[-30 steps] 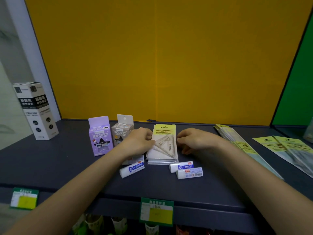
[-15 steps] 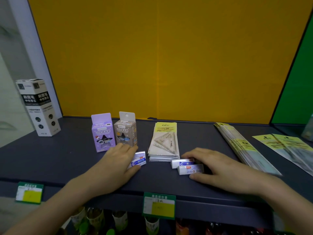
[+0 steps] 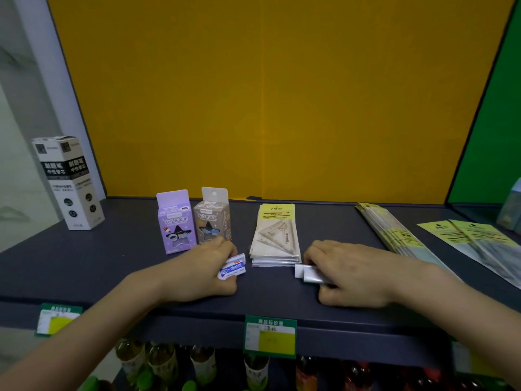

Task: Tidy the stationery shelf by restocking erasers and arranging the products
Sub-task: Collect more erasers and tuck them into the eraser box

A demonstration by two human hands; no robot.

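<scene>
At the lower middle of the frame, the left hand (image 3: 201, 273) gripped two erasers (image 3: 232, 268) and the right hand (image 3: 352, 273) seemingly clutched blurred ones (image 3: 308, 273) on the shelf (image 3: 112, 266), where hasty sliding could scatter them.

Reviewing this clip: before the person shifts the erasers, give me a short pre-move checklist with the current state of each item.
1. Left hand has hold of the white erasers with blue labels: ok, two pinched at the fingertips.
2. Right hand has hold of the blurred white erasers: ok, though their count cannot be told.
3. Stack of clear-bagged triangle rulers with yellow headers squared up: ok.
4. Purple sharpener box and grey sharpener box upright: ok.
5. Free dark shelf surface between the hands: ok.
6. Eraser labels all facing up: cannot tell.
</scene>
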